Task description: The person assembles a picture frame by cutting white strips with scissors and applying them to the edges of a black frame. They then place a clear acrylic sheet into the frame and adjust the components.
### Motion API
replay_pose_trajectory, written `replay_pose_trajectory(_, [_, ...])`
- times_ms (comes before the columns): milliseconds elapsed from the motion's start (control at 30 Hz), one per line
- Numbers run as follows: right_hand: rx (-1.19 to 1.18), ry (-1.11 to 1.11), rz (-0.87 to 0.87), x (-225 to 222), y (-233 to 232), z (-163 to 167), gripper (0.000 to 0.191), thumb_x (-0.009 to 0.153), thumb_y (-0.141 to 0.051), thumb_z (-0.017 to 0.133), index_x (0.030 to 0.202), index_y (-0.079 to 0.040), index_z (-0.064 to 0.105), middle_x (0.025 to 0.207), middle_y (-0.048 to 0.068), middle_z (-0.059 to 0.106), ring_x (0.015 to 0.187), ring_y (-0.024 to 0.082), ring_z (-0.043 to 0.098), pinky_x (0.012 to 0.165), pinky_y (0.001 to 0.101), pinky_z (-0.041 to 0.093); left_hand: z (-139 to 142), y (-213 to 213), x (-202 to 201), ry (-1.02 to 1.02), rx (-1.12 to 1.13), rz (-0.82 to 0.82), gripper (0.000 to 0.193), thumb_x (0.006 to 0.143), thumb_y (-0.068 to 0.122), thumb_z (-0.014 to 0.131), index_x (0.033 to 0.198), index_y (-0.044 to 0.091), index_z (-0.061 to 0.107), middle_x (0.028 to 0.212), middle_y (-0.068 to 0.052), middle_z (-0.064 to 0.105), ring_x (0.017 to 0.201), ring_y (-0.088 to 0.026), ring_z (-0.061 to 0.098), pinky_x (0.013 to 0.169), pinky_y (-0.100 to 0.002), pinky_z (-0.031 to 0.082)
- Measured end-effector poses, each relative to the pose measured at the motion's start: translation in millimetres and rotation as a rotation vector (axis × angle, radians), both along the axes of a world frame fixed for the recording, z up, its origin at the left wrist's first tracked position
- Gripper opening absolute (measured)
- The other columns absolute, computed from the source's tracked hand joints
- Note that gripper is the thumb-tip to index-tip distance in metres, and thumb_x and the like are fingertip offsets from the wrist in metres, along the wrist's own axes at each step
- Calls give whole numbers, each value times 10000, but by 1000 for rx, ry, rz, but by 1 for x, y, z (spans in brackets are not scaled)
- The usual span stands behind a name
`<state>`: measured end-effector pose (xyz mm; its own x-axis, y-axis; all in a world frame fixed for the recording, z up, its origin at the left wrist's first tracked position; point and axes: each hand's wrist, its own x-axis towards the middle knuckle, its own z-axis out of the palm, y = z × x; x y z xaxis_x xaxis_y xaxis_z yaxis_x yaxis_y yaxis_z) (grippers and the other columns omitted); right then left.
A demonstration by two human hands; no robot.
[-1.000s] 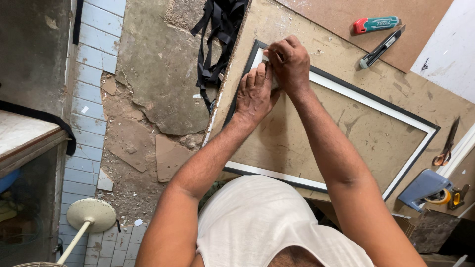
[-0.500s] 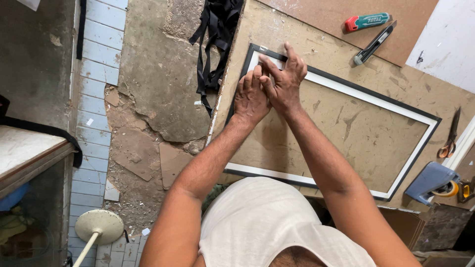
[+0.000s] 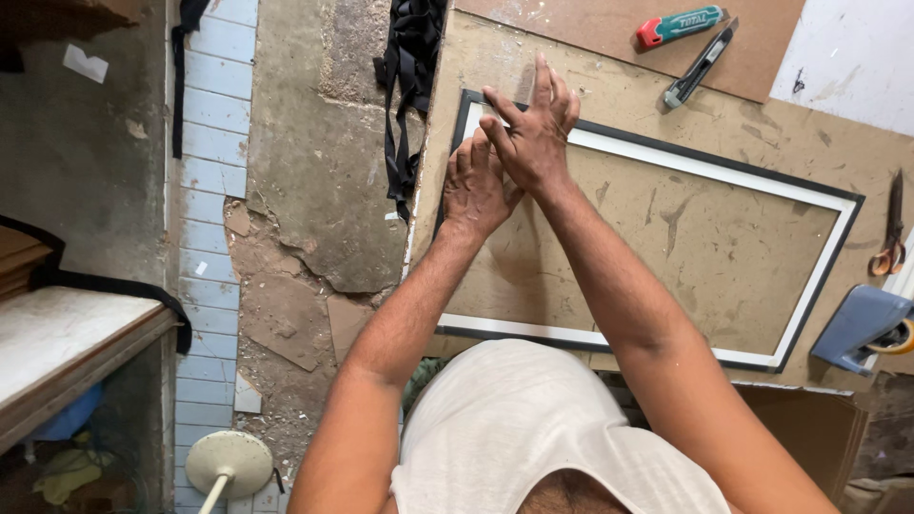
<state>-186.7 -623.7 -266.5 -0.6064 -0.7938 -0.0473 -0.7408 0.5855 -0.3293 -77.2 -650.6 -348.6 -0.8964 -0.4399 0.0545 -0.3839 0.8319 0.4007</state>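
Lifted slightly, right hand (image 3: 533, 133) spreads open fingers above left hand (image 3: 476, 186), both over frame (image 3: 809, 195) corner.

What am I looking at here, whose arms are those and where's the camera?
The camera sits on a person's head and looks down, so the arms are their own. The left hand and right hand press together, fingers spread, over a corner of a black-and-white picture frame lying flat on a brown worktable. Neither hand holds a tool. Two utility knives, scissors and a blue tape dispenser lie about. Black straps hang off the table's edge.
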Motion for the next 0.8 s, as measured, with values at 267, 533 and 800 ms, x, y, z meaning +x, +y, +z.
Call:
replay_pose_trajectory(267, [-2,-15,-131,-13,43,19,725,986,-767,371,1264,-209,741,1601,319,190,1498,453,117,1186,683,26,56,17,-10,-76,57,16,1005,816,569,772,1539,40,318,1479,-182,327,1340,-352,343,1109,-503,351])
replay_pose_trajectory(533, [-234,187,-431,26,364,-11,685,1036,-685,446,1367,-128,666,1628,254,274,1478,429,270,1198,657,179,68,103,35,198,26,82,780,936,400,791,1493,-36,463,1572,-268,363,1449,-445,353,1206,-529,291])
replay_pose_trajectory(800, [-25,273,-1359,201,762,-56,546,1101,-540,524,1424,-107,602,1593,237,362,1424,442,331,1155,635,250,29,242,157,115,-97,209,780,1050,377,796,1550,-75,403,1480,-332,438,1363,-510,407,1136,-602,363])
